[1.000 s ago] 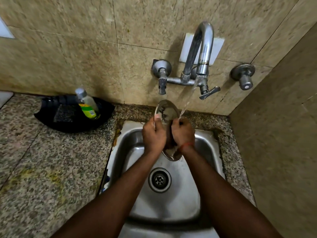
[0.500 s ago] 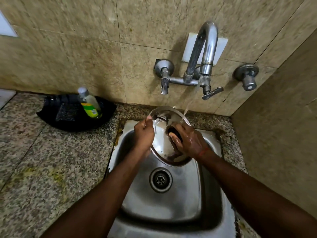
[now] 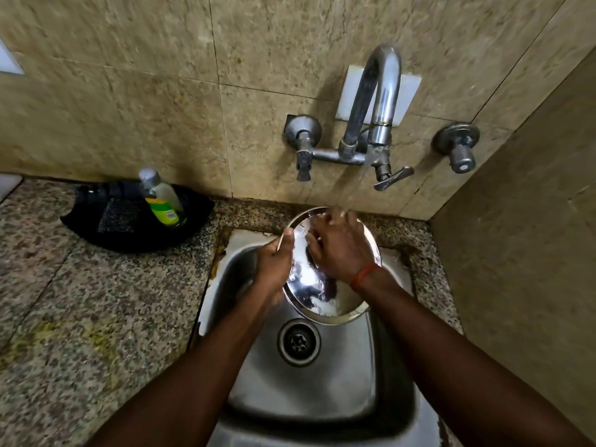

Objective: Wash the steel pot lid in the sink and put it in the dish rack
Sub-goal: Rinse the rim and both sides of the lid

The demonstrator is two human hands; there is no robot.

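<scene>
The round steel pot lid (image 3: 310, 293) is held tilted over the back of the steel sink (image 3: 300, 395), its shiny face toward me. My left hand (image 3: 274, 266) grips its left rim, thumb on top. My right hand (image 3: 338, 250) lies across the upper face with fingers bent near the top rim, and a dark patch shows under its palm. A thin water stream (image 3: 358, 185) falls from the tap (image 3: 380, 101) onto my right fingers and the lid's top edge. No dish rack is clearly in view.
A black tray (image 3: 106, 221) with a green-labelled soap bottle (image 3: 163, 201) sits on the granite counter (image 3: 80, 317) at back left. The drain (image 3: 299, 341) lies below the lid. A tiled side wall (image 3: 522, 253) closes in on the right.
My right hand has slid up from the lid's middle to its top edge under the water. The lid has tipped to show more of its face, and my left hand stays on the left rim.
</scene>
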